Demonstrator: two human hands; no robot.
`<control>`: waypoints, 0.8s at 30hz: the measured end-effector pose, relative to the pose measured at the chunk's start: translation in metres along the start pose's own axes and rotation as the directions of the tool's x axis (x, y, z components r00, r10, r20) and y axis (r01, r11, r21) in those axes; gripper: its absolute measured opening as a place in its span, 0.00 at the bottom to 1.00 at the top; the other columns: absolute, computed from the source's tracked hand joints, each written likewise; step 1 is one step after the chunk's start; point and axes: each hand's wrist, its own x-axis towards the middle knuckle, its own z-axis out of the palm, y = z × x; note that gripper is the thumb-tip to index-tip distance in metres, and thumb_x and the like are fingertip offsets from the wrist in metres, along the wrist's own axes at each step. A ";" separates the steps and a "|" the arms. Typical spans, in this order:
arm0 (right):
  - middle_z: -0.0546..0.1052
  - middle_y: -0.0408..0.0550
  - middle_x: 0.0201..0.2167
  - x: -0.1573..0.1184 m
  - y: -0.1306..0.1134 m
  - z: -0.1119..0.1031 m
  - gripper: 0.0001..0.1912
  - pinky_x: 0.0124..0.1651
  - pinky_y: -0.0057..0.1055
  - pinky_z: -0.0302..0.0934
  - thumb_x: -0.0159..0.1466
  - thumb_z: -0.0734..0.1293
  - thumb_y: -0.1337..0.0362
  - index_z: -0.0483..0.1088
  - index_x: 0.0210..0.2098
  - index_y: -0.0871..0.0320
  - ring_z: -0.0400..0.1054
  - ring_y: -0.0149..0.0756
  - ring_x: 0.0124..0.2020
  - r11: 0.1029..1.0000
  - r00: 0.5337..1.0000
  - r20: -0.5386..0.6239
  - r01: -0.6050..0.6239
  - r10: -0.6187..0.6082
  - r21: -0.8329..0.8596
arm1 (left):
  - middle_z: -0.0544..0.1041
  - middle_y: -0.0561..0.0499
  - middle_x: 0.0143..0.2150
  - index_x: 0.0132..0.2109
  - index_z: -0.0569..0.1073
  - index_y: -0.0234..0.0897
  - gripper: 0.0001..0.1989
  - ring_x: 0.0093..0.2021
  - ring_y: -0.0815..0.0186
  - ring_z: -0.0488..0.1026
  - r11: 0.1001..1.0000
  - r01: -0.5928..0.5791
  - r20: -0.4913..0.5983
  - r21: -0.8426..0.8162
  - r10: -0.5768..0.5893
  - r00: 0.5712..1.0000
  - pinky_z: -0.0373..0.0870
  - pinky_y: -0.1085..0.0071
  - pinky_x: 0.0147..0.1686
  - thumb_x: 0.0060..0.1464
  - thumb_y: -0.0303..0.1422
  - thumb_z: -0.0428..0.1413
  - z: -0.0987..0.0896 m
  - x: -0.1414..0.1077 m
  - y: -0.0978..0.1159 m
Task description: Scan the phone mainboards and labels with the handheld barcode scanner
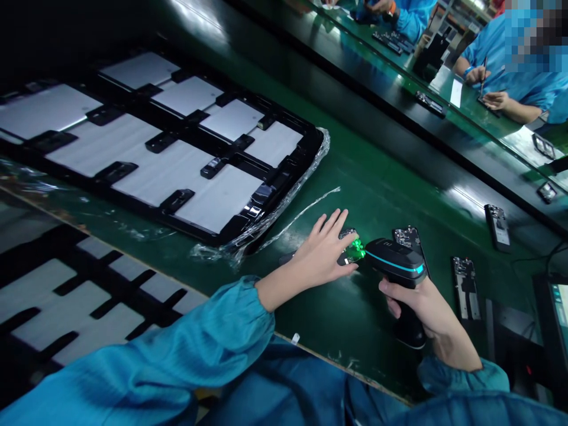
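My left hand [322, 254] lies with fingers spread over a small phone-like assembly with exposed circuitry [352, 251]. Most of that piece is hidden under the palm, and its right end glows green. My right hand [415, 296] is wrapped around the grip of a black handheld barcode scanner [394, 260] with a blue light strip. The scanner's nose points left at the lit end, just short of my left fingertips. Partly behind the scanner lies another phone assembly [407, 236] with a bare board.
A large black tray [284, 183] of silvery-white plates, edged with clear plastic wrap [326, 145], covers the left of the green bench. More phone assemblies [465, 290] lie at right, near a screen [561, 307]. Across a dark divider, co-workers' hands [494, 100] handle parts.
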 end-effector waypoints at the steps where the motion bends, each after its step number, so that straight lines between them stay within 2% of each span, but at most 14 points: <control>1: 0.67 0.34 0.12 0.000 0.001 0.000 0.13 0.27 0.31 0.54 0.59 0.72 0.56 0.67 0.31 0.57 0.58 0.28 0.16 1.000 1.000 -0.001 0.002 -0.002 -0.004 | 0.47 0.31 0.74 0.57 0.69 0.35 0.28 0.73 0.41 0.42 1.000 0.000 -0.002 -0.005 0.000 1.000 0.47 0.40 0.67 0.55 0.45 0.61 0.000 0.000 0.000; 12: 0.67 0.34 0.12 -0.004 0.005 0.001 0.14 0.28 0.33 0.53 0.58 0.73 0.54 0.69 0.32 0.57 0.58 0.29 0.17 1.000 1.000 -0.028 0.012 -0.013 -0.008 | 0.45 0.33 0.74 0.58 0.68 0.36 0.28 0.73 0.41 0.42 1.000 -0.011 -0.026 -0.028 0.011 1.000 0.47 0.39 0.67 0.54 0.44 0.61 0.001 0.000 -0.001; 17: 0.67 0.35 0.11 -0.006 0.008 0.002 0.14 0.28 0.33 0.53 0.58 0.73 0.54 0.69 0.29 0.57 0.59 0.29 0.17 1.000 0.999 -0.040 0.023 -0.023 -0.008 | 0.46 0.30 0.74 0.58 0.69 0.35 0.28 0.73 0.40 0.41 1.000 0.000 -0.001 -0.006 0.000 1.000 0.46 0.41 0.68 0.55 0.44 0.61 0.000 0.000 0.000; 24: 0.67 0.35 0.12 -0.008 0.012 0.002 0.14 0.29 0.33 0.53 0.59 0.73 0.53 0.69 0.28 0.56 0.59 0.30 0.18 0.999 0.998 -0.043 0.034 -0.035 -0.007 | 0.46 0.31 0.74 0.58 0.68 0.35 0.28 0.74 0.42 0.41 1.000 0.008 -0.007 -0.004 -0.008 1.000 0.45 0.42 0.68 0.55 0.45 0.61 0.002 0.000 -0.001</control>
